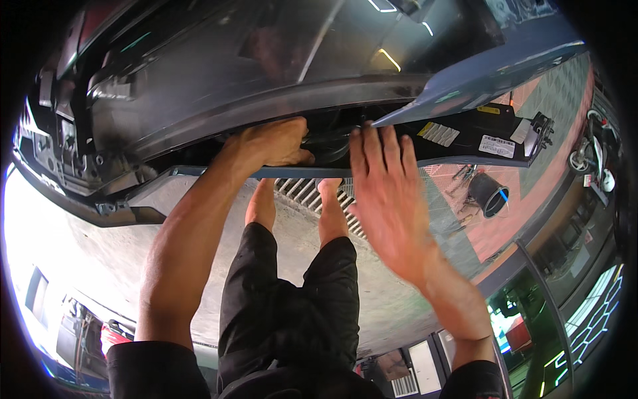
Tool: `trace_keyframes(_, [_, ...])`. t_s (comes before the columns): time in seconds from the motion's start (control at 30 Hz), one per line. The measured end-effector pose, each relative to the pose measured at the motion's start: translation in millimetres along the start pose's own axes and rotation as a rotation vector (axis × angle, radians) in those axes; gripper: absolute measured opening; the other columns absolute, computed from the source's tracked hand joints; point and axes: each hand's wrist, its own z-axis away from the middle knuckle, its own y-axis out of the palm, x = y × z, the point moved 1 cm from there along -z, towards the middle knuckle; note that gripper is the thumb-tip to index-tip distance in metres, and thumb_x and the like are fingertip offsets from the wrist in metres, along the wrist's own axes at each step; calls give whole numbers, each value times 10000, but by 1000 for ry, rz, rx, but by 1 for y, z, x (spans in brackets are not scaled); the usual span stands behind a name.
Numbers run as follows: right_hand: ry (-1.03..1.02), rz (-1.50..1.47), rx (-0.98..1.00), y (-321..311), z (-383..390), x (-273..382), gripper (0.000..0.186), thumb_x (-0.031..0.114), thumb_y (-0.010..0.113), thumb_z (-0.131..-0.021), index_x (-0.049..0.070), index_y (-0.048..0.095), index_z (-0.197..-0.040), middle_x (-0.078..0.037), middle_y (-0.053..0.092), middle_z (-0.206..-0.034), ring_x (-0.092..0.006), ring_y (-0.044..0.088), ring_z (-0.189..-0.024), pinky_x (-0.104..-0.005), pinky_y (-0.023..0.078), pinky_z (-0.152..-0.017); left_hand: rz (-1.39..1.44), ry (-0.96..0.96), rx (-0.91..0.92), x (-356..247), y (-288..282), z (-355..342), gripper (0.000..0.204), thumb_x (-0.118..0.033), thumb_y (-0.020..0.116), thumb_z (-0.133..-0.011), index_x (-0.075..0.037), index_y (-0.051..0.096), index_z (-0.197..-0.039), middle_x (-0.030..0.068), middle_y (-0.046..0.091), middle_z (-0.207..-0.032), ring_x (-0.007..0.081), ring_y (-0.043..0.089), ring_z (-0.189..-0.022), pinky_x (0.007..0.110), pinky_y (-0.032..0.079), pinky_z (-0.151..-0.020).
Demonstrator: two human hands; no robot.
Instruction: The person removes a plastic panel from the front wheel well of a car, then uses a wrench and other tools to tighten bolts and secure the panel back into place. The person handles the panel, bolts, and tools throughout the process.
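A long dark bumper (465, 130) stands a little apart from the car's glossy black body panel (266, 66), with a dark gap between them. My left hand (276, 143) reaches into that gap, its fingers curled and partly hidden; what they hold, if anything, does not show. Beside it, a loop of dark cable or tubing (330, 149) hangs in the opening. My right hand (389, 176) lies stretched out over the bumper's edge with its fingers extended. Its fingertips are near the pointed tip of a blue-grey car panel (498, 66).
Pale labels, including a white one (497, 146), are stuck on the bumper's inner face. A floor grate (296, 196) runs near my feet. A black bucket (488, 195) stands on the tiles at right, and a motorcycle (593, 156) is farther off. Glass doors (531, 326) are at lower right.
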Motion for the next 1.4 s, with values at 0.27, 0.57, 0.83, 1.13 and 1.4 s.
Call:
trace_keyframes(0.27, [-165,-166,563,44,-61,-31,745,114,767,-808,-51,562,-1506,-287,631,-1480,-437,631,-1364,-503,462,-1219,-142,-52,44,-8,-7,11,733,-379,872,-847,-95,682,-1495,253,750,-1301,380,721,-1221,468,560,-1050])
trace_keyframes(0.57, [-132,-271,611,18,-57,-39,338,174,751,-871,-19,748,-1148,-270,728,-1291,-396,710,-1233,-507,592,-1007,-45,139,-65,18,22,2,716,-386,828,-891,-79,650,-1513,210,742,-1342,356,713,-1220,450,554,-1057])
trace_keyframes(0.83, [-169,-245,560,14,-56,-52,278,175,762,-865,31,787,-1101,-183,782,-1201,-348,716,-1244,-496,547,-1074,122,233,-184,21,20,-2,617,-419,773,-954,-65,676,-1449,187,751,-1311,347,716,-1189,465,551,-1037])
trace_keyframes(1.13, [890,-1649,-739,165,90,66,472,399,600,-1108,4,711,-1342,-179,715,-1376,-364,627,-1382,-513,429,-1221,211,337,-338,17,25,-20,539,-456,711,-1024,-49,706,-1378,161,762,-1276,336,720,-1154,483,549,-1015])
trace_keyframes(1.4, [1057,-3014,-1174,262,-68,90,620,635,534,-1089,105,627,-1397,-52,672,-1317,-204,637,-1240,-385,547,-1045,-19,46,-101,-48,-10,-89,551,-492,667,-1068,-51,674,-1398,151,740,-1323,303,708,-1182,508,541,-1001])
